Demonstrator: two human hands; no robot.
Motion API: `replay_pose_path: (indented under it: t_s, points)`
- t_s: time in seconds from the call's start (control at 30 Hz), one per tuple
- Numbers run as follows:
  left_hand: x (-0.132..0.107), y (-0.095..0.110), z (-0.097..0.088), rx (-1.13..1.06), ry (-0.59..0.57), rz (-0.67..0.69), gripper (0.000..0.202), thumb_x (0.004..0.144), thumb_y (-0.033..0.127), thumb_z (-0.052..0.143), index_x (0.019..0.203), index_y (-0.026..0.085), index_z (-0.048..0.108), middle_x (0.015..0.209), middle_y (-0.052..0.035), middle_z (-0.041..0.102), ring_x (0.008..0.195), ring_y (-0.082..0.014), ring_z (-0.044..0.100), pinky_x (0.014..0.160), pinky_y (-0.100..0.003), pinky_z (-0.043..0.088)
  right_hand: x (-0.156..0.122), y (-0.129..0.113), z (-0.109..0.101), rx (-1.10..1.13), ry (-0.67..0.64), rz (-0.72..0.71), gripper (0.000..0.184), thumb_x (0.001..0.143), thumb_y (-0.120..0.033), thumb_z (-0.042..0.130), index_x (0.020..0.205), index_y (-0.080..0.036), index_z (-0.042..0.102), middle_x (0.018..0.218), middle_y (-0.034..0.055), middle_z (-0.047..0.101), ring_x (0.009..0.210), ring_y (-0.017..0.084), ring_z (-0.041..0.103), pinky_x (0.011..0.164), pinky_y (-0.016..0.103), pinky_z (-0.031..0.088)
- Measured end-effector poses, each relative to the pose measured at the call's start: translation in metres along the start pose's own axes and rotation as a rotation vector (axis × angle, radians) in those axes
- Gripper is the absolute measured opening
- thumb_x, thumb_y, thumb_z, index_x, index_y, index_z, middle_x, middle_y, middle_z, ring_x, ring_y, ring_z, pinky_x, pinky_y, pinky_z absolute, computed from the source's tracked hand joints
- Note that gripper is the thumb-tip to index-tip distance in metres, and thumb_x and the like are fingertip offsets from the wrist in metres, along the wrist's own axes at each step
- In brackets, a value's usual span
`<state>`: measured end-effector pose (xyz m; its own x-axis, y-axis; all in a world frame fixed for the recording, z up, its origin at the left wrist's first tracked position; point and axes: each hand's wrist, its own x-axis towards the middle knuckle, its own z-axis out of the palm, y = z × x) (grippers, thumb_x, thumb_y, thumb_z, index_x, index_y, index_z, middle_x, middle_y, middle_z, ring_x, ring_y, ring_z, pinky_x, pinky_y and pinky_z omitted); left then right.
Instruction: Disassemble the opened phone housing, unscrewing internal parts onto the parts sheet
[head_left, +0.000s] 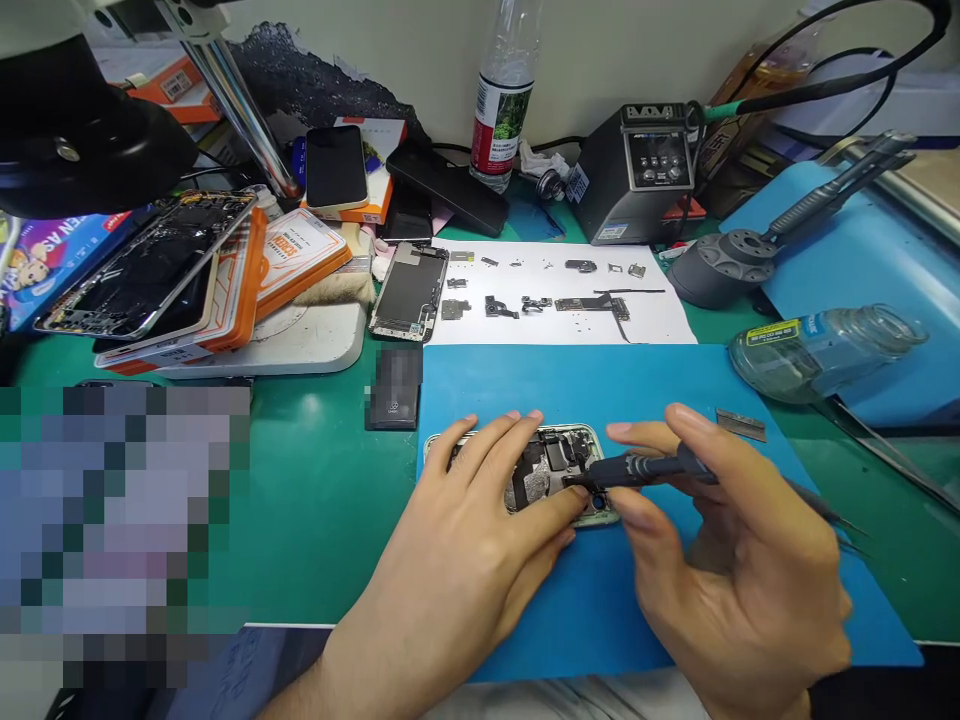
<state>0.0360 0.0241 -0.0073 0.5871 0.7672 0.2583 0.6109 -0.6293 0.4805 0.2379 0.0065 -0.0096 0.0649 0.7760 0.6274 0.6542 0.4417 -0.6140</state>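
Across the whole work area, a green tabletop (pixel 300 540) is stretching wide, a blue mat (pixel 570 380) covering its middle and near side. White sheet (pixel 660 325) is lying along the mat's far edge. Left hand (pixel 465 540) is reaching over the mat, fingers spread apart and resting across an opened phone (pixel 559 455). Right hand (pixel 750 600) is curling in from the other side, thumb and fingers clamping a dark screwdriver (pixel 641 467). Black box unit (pixel 634 175) is standing behind the sheet; plastic bottle (pixel 501 125) is standing to its left. Glass jar (pixel 817 345) is lying on its side, far right. Phone is lying flat on the mat under the left hand, inner parts showing. Screen panel (pixel 409 292) is resting at the sheet's left end, a black battery (pixel 395 390) lying just nearer. Screwdriver is pointing leftward at the phone's right end; fingers are crowding the tip, contact unclear. Small loose parts (pixel 592 304) are lying in rough rows on the sheet.
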Motion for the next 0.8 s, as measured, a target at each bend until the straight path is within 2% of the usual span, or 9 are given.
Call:
replay_pose_path:
  t_s: [0.1, 0.2, 0.33, 0.4, 0.5, 0.63, 0.8]
  points:
    - [0.001, 0.000, 0.000, -0.006, 0.003, 0.001, 0.031, 0.118, 0.034, 0.053, 0.142, 0.034, 0.073, 0.169, -0.0148, 0.056, 0.161, -0.0320, 0.048, 0.129, -0.066, 0.042, 0.001, -0.002, 0.000, 0.005, 0.035, 0.076, 0.069, 0.097, -0.012, 0.079, 0.157, -0.040, 0.061, 0.131, 0.0058, 0.079, 0.105, 0.024, 0.080, 0.085, 0.043, 0.071]
    - [0.002, 0.000, 0.000, -0.007, -0.001, -0.001, 0.032, 0.118, 0.034, 0.051, 0.142, 0.034, 0.073, 0.169, -0.0145, 0.055, 0.161, -0.0317, 0.048, 0.129, -0.066, 0.042, 0.003, -0.006, 0.004, 0.048, 0.059, 0.144, 0.073, 0.094, -0.012, 0.083, 0.158, -0.038, 0.060, 0.122, 0.0061, 0.080, 0.100, 0.023, 0.081, 0.081, 0.039, 0.071]
    - [0.001, 0.001, 0.000, -0.004, -0.002, 0.000, 0.032, 0.118, 0.034, 0.052, 0.143, 0.034, 0.072, 0.169, -0.0138, 0.056, 0.161, -0.0321, 0.049, 0.129, -0.066, 0.042, 0.004, -0.007, 0.008, 0.065, 0.054, 0.142, 0.073, 0.091, -0.009, 0.084, 0.154, -0.041, 0.064, 0.125, 0.0046, 0.078, 0.101, 0.020, 0.080, 0.084, 0.036, 0.072]
    - [0.001, 0.001, 0.000, -0.003, 0.003, 0.003, 0.032, 0.118, 0.034, 0.053, 0.143, 0.034, 0.073, 0.168, -0.0140, 0.057, 0.160, -0.0325, 0.050, 0.129, -0.066, 0.043, 0.006, -0.008, 0.007, 0.077, 0.060, 0.123, 0.074, 0.090, -0.006, 0.084, 0.153, -0.041, 0.065, 0.120, 0.0030, 0.078, 0.099, 0.020, 0.080, 0.082, 0.034, 0.072]
    - [0.000, 0.001, 0.000, -0.006, 0.013, 0.004, 0.032, 0.118, 0.034, 0.053, 0.142, 0.034, 0.074, 0.169, -0.0151, 0.056, 0.159, -0.0329, 0.051, 0.127, -0.067, 0.044, 0.010, -0.010, 0.006, 0.116, 0.093, 0.133, 0.075, 0.091, -0.003, 0.081, 0.154, -0.039, 0.065, 0.106, 0.0022, 0.078, 0.093, 0.022, 0.080, 0.077, 0.036, 0.073]
    - [0.001, 0.001, 0.000, -0.021, 0.028, -0.007, 0.032, 0.118, 0.035, 0.052, 0.140, 0.034, 0.076, 0.168, -0.0137, 0.058, 0.159, -0.0307, 0.052, 0.128, -0.064, 0.044, 0.009, -0.012, 0.003, 0.180, 0.143, 0.174, 0.074, 0.090, -0.003, 0.081, 0.154, -0.038, 0.066, 0.106, 0.0046, 0.078, 0.093, 0.026, 0.079, 0.074, 0.043, 0.073]
    - [0.003, 0.001, 0.000, -0.050, 0.035, -0.035, 0.034, 0.118, 0.044, 0.052, 0.135, 0.034, 0.079, 0.165, -0.0118, 0.062, 0.157, -0.0297, 0.054, 0.128, -0.063, 0.044, -0.001, -0.010, -0.002, 0.244, 0.187, 0.212, 0.075, 0.090, -0.002, 0.079, 0.153, -0.042, 0.066, 0.106, 0.0035, 0.077, 0.092, 0.025, 0.078, 0.079, 0.044, 0.070]
